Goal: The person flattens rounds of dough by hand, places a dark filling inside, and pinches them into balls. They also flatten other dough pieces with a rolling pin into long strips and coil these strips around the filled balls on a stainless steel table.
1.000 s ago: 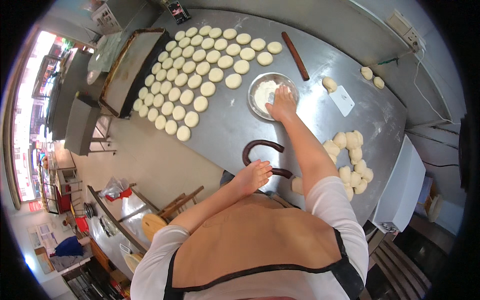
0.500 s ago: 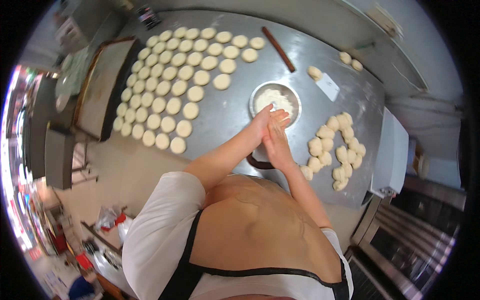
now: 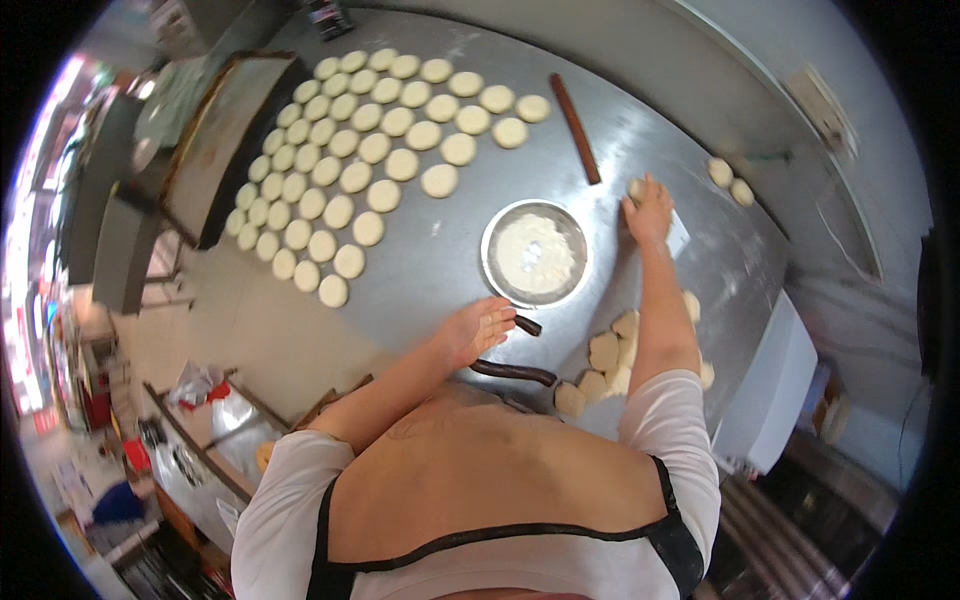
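Note:
My right hand (image 3: 652,212) reaches to the far right of the metal table, its fingers around a dough ball (image 3: 635,187) that it partly hides. Just beside that hand lies a white flat scraper (image 3: 679,236). Palm up and with fingers stretched out, my left hand (image 3: 477,332) is empty at the near side of a steel bowl (image 3: 486,258) holding white flour (image 3: 538,250). A short dark piece (image 3: 528,325) shows by its fingertips. Under my right forearm sits a cluster of dough balls (image 3: 604,352), partly hidden.
Many flattened dough rounds (image 3: 374,148) stand in rows at the left. A brown rolling stick (image 3: 575,128) lies beyond the bowl, and two dough balls (image 3: 730,180) sit by the back wall. A dark curved strip (image 3: 513,372) lies along the near edge. A tray (image 3: 222,140) stands far left.
My hands, which were together over the bowl, have parted. The right one has gone out to the dough ball by the scraper; the left has drawn back toward the near edge.

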Available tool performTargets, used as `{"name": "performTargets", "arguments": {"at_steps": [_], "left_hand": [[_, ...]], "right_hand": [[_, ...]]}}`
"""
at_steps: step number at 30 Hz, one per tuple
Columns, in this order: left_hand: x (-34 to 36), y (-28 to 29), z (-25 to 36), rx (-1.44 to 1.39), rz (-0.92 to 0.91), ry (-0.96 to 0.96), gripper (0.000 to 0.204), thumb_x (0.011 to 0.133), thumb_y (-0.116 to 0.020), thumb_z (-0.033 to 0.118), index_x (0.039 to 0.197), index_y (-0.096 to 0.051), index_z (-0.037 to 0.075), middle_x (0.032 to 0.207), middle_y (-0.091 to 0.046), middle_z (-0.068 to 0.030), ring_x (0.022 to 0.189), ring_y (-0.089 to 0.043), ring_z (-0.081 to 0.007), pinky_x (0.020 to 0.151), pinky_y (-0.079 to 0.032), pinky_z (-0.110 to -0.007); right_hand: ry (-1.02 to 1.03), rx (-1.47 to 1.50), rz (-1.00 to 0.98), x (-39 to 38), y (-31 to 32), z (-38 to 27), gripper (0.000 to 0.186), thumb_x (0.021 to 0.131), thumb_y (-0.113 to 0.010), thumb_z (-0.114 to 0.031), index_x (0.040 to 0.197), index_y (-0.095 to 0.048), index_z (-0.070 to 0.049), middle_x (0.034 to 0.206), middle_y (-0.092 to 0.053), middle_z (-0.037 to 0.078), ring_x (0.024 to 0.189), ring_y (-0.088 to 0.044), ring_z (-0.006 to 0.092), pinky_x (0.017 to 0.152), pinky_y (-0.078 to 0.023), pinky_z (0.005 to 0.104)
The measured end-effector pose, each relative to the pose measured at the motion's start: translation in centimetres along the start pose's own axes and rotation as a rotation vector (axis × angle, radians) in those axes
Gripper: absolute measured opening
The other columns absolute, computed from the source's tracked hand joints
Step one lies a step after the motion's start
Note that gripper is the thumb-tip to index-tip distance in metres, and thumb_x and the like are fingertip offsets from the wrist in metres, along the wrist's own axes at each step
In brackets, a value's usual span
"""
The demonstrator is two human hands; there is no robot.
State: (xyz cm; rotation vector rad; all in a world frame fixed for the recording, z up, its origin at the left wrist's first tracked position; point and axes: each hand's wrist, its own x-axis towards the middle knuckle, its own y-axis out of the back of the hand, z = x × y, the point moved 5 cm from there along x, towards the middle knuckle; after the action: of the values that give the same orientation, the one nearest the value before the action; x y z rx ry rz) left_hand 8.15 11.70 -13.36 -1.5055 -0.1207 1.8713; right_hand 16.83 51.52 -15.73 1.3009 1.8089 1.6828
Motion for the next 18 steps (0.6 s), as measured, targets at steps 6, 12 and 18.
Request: {"name": "performTargets", "arguments": {"at_steps": [6, 12, 18], "left_hand": [[-2.2, 6.0, -2.1, 0.01, 0.203, -0.066, 0.043, 0.102, -0.044, 0.035, 0.136, -0.05, 0.009, 0.132, -0.057, -0.0051, 0.113, -0.055, -0.0179, 0.101, -0.042, -0.036], [-1.0, 3.8, -1.6, 0.013, 0.08, 0.002, 0.045, 0.102, -0.046, 0.035, 0.138, -0.049, 0.008, 0.133, -0.056, -0.0049, 0.113, -0.055, -0.0176, 0.102, -0.041, -0.035], [-2.6, 0.7, 0.4, 0.048, -0.032, -0.09, 0.048, 0.103, -0.045, 0.035, 0.14, -0.047, 0.005, 0.135, -0.054, -0.0089, 0.117, -0.054, -0.0204, 0.104, -0.041, -0.037]], "right_hand": [[0.018, 0.264, -0.133, 3.7, -3.9, 2.3, 0.039, 0.091, -0.063, -0.028, 0.124, -0.062, -0.007, 0.117, -0.065, 0.017, 0.109, -0.061, 0.0339, 0.094, -0.048, 0.0423], [-0.926, 1.249, 0.144, 1.8, -5.4, 11.3, 0.033, 0.097, -0.058, -0.036, 0.114, -0.065, -0.008, 0.102, -0.068, 0.006, 0.088, -0.065, 0.0201, 0.072, -0.052, 0.0339], [-0.744, 1.781, -0.226, -7.0, 2.4, -5.8, 0.025, 0.099, -0.059, -0.028, 0.115, -0.06, -0.009, 0.099, -0.065, 0.003, 0.086, -0.062, 0.0126, 0.066, -0.049, 0.0277]]}}
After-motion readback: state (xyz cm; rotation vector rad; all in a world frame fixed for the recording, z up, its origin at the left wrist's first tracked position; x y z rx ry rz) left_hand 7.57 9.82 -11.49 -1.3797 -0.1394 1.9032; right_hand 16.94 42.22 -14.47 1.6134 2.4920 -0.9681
